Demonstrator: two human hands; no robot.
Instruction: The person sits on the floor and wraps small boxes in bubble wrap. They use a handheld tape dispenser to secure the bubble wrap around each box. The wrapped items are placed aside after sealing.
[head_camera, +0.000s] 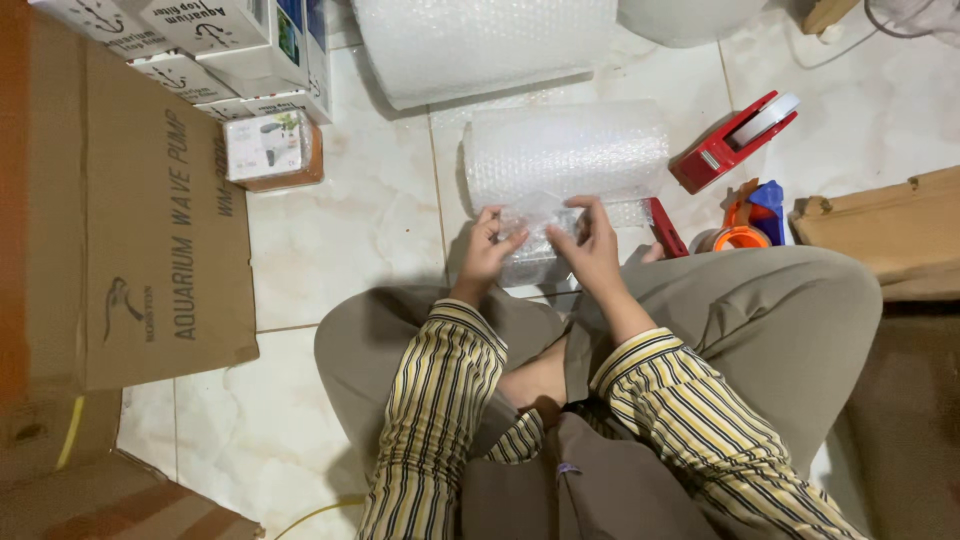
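I sit cross-legged on a tiled floor. My left hand and my right hand both grip a small item wrapped in bubble wrap, held just above my knees. The wrap hides what is inside. Right behind it lies a short roll of bubble wrap on the floor. My sleeves are yellow with dark stripes.
A larger bubble wrap roll lies further back. A red tape dispenser and an orange-blue tape dispenser sit to the right. A small white-and-brown box, stacked white boxes and a flat cardboard carton are at the left.
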